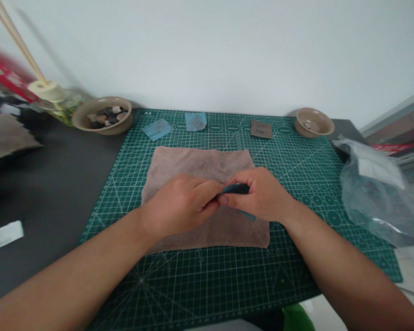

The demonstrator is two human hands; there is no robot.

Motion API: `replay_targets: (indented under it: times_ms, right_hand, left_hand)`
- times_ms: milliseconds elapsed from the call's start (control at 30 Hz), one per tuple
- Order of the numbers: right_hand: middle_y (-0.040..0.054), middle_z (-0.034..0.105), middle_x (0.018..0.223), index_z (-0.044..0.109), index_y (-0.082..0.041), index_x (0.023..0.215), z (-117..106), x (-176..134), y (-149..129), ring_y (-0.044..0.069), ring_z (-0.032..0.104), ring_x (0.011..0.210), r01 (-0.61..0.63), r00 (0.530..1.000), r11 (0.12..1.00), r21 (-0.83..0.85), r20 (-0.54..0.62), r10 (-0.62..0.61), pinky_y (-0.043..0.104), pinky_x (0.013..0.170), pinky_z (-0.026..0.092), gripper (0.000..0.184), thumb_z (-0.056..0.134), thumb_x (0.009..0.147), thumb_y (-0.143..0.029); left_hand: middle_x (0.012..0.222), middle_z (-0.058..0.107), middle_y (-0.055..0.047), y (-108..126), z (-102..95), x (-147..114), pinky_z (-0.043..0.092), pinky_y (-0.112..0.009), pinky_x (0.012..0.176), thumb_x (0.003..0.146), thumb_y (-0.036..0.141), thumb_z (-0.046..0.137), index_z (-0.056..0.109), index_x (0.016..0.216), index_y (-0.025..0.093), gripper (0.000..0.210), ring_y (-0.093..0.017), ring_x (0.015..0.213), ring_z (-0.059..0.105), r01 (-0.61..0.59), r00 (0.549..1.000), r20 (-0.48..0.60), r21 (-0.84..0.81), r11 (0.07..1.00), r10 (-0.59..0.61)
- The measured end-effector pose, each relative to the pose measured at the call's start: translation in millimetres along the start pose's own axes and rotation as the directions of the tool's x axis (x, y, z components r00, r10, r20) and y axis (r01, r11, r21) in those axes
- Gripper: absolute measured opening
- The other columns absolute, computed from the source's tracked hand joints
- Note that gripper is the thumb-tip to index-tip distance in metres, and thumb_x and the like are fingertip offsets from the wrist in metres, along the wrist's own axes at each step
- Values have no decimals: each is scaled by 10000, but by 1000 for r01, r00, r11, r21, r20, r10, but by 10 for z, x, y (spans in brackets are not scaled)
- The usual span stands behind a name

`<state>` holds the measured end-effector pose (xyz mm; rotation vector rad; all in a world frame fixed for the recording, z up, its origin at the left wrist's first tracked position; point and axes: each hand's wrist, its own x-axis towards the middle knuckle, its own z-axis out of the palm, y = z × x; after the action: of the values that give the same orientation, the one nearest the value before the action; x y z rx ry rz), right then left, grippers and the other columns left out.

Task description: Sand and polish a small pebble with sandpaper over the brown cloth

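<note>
Over a pinkish-brown cloth [200,161], my two hands meet with their fingertips together. My right hand [265,195] is closed around a bent, dark blue-grey sheet that looks like sandpaper [236,187]. A lighter blue corner sticks out under the fingers of that hand. My left hand [182,204] is closed too, its thumb and fingers pinching at the left end of the sheet. Whatever sits between the left fingertips is hidden.
A green cutting mat [179,280] lies under the cloth. Behind are blue squares [158,129], [195,122] and a brown square [261,129]. A bowl of pebbles [103,128] stands left, a smaller bowl [313,129] right. A clear plastic bag [376,193] lies at the right edge.
</note>
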<state>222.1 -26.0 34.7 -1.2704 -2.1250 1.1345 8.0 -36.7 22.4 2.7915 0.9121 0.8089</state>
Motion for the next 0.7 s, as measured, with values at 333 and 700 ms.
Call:
replay_targets:
  times_ms: [333,700]
  right_hand:
    - [-47,530,543,686,-141,669,-94,14,35,72,431,477,-111,984,899,424,175,39,208,425,304,389,850,695,-493]
    - [-6,640,603,742,-143,734,-38,10,17,113,567,568,-25,1000,990,138,20,22,224,507,372,319,829,739,-449]
  left_hand:
    - [693,706,43,30,-63,6,442,-220,491,889,174,698,654,992,231,126,-92,540,626,6,984,-165,-323,946,-63]
    - [614,645,26,19,-7,12,386,-265,483,943,170,575,627,828,192,127,-121,537,616,-22,999,-47,-63,998,19]
